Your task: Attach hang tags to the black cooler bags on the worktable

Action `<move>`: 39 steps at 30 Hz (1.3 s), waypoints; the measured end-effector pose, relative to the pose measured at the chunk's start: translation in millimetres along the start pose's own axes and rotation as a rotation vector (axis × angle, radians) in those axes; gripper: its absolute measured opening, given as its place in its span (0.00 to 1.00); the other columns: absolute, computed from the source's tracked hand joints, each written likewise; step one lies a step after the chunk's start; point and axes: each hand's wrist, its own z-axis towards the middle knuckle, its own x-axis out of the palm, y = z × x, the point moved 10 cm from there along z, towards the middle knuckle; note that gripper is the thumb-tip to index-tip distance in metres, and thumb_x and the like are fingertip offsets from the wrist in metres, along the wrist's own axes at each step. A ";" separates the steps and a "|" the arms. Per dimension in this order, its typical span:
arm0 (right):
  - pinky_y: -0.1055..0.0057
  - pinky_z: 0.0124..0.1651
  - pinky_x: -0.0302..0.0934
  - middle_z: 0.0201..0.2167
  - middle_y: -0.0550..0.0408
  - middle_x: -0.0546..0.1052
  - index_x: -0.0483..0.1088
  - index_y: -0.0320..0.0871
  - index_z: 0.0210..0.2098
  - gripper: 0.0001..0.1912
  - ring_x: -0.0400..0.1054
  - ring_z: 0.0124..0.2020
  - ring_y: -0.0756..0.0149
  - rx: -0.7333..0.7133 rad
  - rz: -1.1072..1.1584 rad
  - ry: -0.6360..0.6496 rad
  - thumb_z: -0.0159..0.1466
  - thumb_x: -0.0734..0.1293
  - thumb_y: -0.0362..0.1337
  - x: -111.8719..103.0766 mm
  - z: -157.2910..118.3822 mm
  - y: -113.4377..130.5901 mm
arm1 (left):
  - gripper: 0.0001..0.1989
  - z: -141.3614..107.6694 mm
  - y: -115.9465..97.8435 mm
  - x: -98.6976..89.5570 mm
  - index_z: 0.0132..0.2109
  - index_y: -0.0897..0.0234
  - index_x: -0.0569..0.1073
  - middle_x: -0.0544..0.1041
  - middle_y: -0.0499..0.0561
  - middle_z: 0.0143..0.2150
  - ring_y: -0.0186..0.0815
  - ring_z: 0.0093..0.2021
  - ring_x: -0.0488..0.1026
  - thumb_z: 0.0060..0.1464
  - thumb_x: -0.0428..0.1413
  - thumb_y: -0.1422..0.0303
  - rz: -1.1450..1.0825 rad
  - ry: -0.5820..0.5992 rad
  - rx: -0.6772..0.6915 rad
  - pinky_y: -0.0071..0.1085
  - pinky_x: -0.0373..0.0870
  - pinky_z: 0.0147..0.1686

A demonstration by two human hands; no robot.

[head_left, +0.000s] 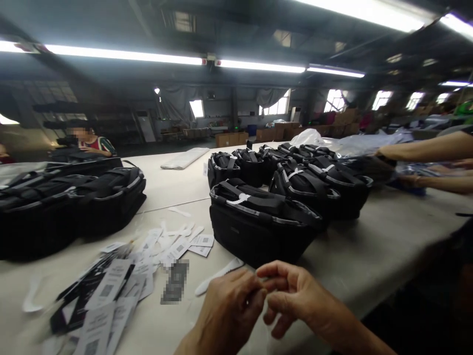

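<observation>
My left hand (pixel 231 308) is at the bottom centre, its fingers curled together in a pinch; whatever lies between them is too small to make out. Beside it on the right, my right hand (pixel 295 298) has its thumb and fingers curved and apart, fingertips close to my left hand. Just beyond both hands stands a black bag (pixel 254 222) with a white strip on its top. A white paper strip (pixel 218 276) lies on the table behind my left hand. Printed white tags (pixel 111 286) are heaped to the left, near a pixelated dark patch (pixel 175 282).
More black bags stand behind (pixel 303 182) and at the left (pixel 107 197) on the pale table (pixel 166 190). A folded cloth (pixel 185 158) lies farther back. Another person's arms (pixel 436 148) reach in from the right near clear plastic. A person sits at the far left.
</observation>
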 end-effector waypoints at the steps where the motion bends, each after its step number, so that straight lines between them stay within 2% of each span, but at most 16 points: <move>1: 0.69 0.28 0.72 0.32 0.53 0.78 0.74 0.40 0.43 0.20 0.73 0.25 0.66 0.001 -0.007 -0.026 0.53 0.77 0.40 -3.0 1.8 -1.2 | 0.14 1.7 2.0 -2.0 0.30 0.60 0.74 0.77 0.51 0.30 0.35 0.29 0.72 0.64 0.52 0.65 -0.005 0.006 -0.003 0.30 0.62 0.29; 3: 0.74 0.23 0.67 0.26 0.56 0.75 0.75 0.38 0.33 0.14 0.66 0.18 0.73 -0.041 -0.061 -0.109 0.53 0.77 0.41 -14.9 4.9 5.4 | 0.12 7.8 10.4 -11.3 0.31 0.59 0.75 0.76 0.49 0.29 0.33 0.28 0.71 0.63 0.55 0.64 -0.048 0.024 -0.005 0.29 0.63 0.29; 4: 0.76 0.22 0.64 0.24 0.57 0.74 0.74 0.38 0.30 0.14 0.64 0.17 0.75 -0.077 -0.105 -0.153 0.53 0.77 0.42 -20.9 6.2 12.6 | 0.10 13.7 17.6 -22.4 0.33 0.59 0.75 0.76 0.48 0.30 0.34 0.30 0.72 0.62 0.56 0.63 -0.073 -0.004 -0.009 0.28 0.65 0.30; 5: 0.77 0.21 0.62 0.24 0.57 0.74 0.74 0.38 0.29 0.14 0.63 0.17 0.75 -0.118 -0.153 -0.190 0.53 0.76 0.42 -25.1 7.7 21.5 | 0.09 21.8 27.7 -39.2 0.35 0.58 0.76 0.77 0.48 0.32 0.34 0.33 0.73 0.62 0.56 0.61 -0.092 -0.077 -0.020 0.29 0.66 0.34; 8: 0.76 0.22 0.62 0.20 0.58 0.72 0.74 0.40 0.30 0.15 0.65 0.19 0.72 -0.221 -0.290 -0.253 0.56 0.75 0.46 -24.3 15.7 49.5 | 0.10 50.0 71.5 -101.6 0.42 0.60 0.75 0.78 0.51 0.42 0.39 0.42 0.74 0.63 0.53 0.61 -0.082 -0.442 -0.100 0.35 0.69 0.44; 9: 0.75 0.24 0.63 0.20 0.58 0.72 0.74 0.41 0.30 0.15 0.66 0.20 0.71 -0.263 -0.326 -0.271 0.57 0.74 0.48 -21.1 19.5 59.5 | 0.11 60.8 86.3 -114.7 0.43 0.62 0.74 0.77 0.53 0.44 0.40 0.44 0.74 0.62 0.52 0.62 -0.071 -0.517 -0.123 0.37 0.69 0.45; 11: 0.73 0.27 0.65 0.22 0.56 0.74 0.73 0.42 0.32 0.15 0.69 0.23 0.67 -0.372 -0.402 -0.319 0.60 0.71 0.49 -13.7 27.8 81.1 | 0.10 84.7 108.3 -125.0 0.44 0.63 0.73 0.76 0.54 0.46 0.42 0.47 0.73 0.60 0.52 0.64 -0.061 -0.552 -0.128 0.39 0.69 0.48; 13: 0.71 0.32 0.67 0.29 0.54 0.77 0.74 0.44 0.33 0.12 0.72 0.29 0.64 -0.539 -0.530 -0.379 0.63 0.69 0.47 -5.0 34.4 106.0 | 0.09 103.0 120.5 -123.2 0.44 0.64 0.73 0.77 0.54 0.46 0.42 0.49 0.73 0.58 0.53 0.66 -0.061 -0.533 -0.113 0.41 0.68 0.51; 16: 0.69 0.38 0.67 0.35 0.52 0.78 0.75 0.45 0.32 0.06 0.73 0.35 0.63 -0.798 -0.754 -0.459 0.64 0.69 0.40 8.0 43.0 136.0 | 0.08 111.1 126.3 -116.6 0.43 0.63 0.72 0.77 0.53 0.43 0.42 0.47 0.73 0.57 0.54 0.66 -0.064 -0.535 -0.122 0.41 0.68 0.50; 18: 0.69 0.40 0.67 0.34 0.53 0.78 0.76 0.46 0.32 0.05 0.72 0.35 0.62 -0.897 -0.834 -0.502 0.64 0.69 0.37 10.2 51.9 145.1 | 0.07 108.6 126.5 -114.1 0.42 0.63 0.70 0.76 0.53 0.42 0.42 0.46 0.73 0.57 0.54 0.66 -0.065 -0.547 -0.147 0.41 0.69 0.47; 20: 0.68 0.41 0.67 0.33 0.54 0.78 0.75 0.46 0.35 0.03 0.72 0.35 0.63 -0.934 -0.876 -0.553 0.65 0.68 0.35 6.9 62.5 147.1 | 0.06 104.6 124.8 -112.7 0.41 0.63 0.69 0.76 0.53 0.41 0.41 0.44 0.73 0.56 0.54 0.68 -0.068 -0.542 -0.171 0.40 0.69 0.45; 24: 0.68 0.41 0.66 0.33 0.55 0.78 0.73 0.47 0.40 0.05 0.72 0.32 0.64 -0.925 -0.990 -0.661 0.65 0.66 0.33 -2.0 74.9 139.5 | 0.04 92.3 114.5 -105.0 0.40 0.62 0.70 0.77 0.51 0.37 0.39 0.39 0.74 0.57 0.53 0.69 -0.080 -0.479 -0.190 0.37 0.70 0.42; 27: 0.69 0.39 0.65 0.31 0.56 0.77 0.71 0.47 0.39 0.03 0.72 0.31 0.64 -0.897 -1.051 -0.696 0.66 0.66 0.35 -6.2 70.2 131.4 | 0.07 75.5 102.6 -97.0 0.43 0.62 0.72 0.77 0.53 0.38 0.42 0.42 0.74 0.58 0.53 0.70 -0.049 -0.476 -0.189 0.39 0.70 0.45; 31: 0.70 0.38 0.65 0.31 0.58 0.78 0.72 0.47 0.38 0.03 0.73 0.30 0.65 -0.793 -1.014 -0.666 0.64 0.67 0.37 -8.2 65.0 125.6 | 0.11 59.4 92.1 -91.5 0.46 0.63 0.74 0.78 0.55 0.41 0.45 0.45 0.74 0.60 0.50 0.71 -0.032 -0.521 -0.158 0.42 0.69 0.49; 36: 0.69 0.37 0.66 0.29 0.58 0.78 0.72 0.46 0.34 0.01 0.74 0.31 0.63 -0.651 -0.918 -0.659 0.60 0.68 0.35 -7.3 76.8 129.5 | 0.12 59.3 99.6 -90.7 0.48 0.64 0.75 0.79 0.56 0.45 0.46 0.49 0.73 0.61 0.50 0.71 -0.051 -0.527 -0.214 0.44 0.68 0.53; 39: 0.70 0.33 0.67 0.26 0.58 0.77 0.71 0.46 0.32 0.01 0.74 0.28 0.64 -0.569 -0.816 -0.585 0.59 0.68 0.35 -9.2 85.4 127.1 | 0.12 59.7 99.1 -91.3 0.48 0.64 0.75 0.79 0.56 0.45 0.46 0.48 0.73 0.61 0.50 0.73 -0.007 -0.546 -0.210 0.44 0.69 0.52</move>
